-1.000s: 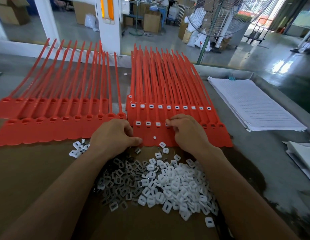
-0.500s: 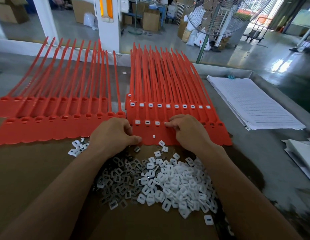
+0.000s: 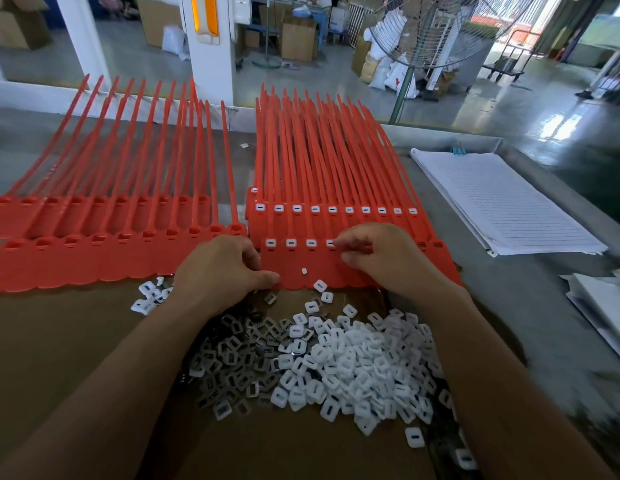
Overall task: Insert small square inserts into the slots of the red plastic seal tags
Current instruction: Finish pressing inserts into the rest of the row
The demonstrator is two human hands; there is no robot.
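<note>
My right hand (image 3: 381, 258) has its fingers curled at the front row of tags (image 3: 336, 268), fingertips on the fourth insert (image 3: 330, 243); I cannot tell whether it is seated or still pinched. My left hand (image 3: 225, 268) is half closed, thumb pressing the strip's near edge. The next empty slots (image 3: 436, 243) lie to the right, the row running left to right across me, so I judge the right hand nearer. Loose inserts (image 3: 353, 362) are heaped on the bench (image 3: 59, 341) just below both wrists.
</note>
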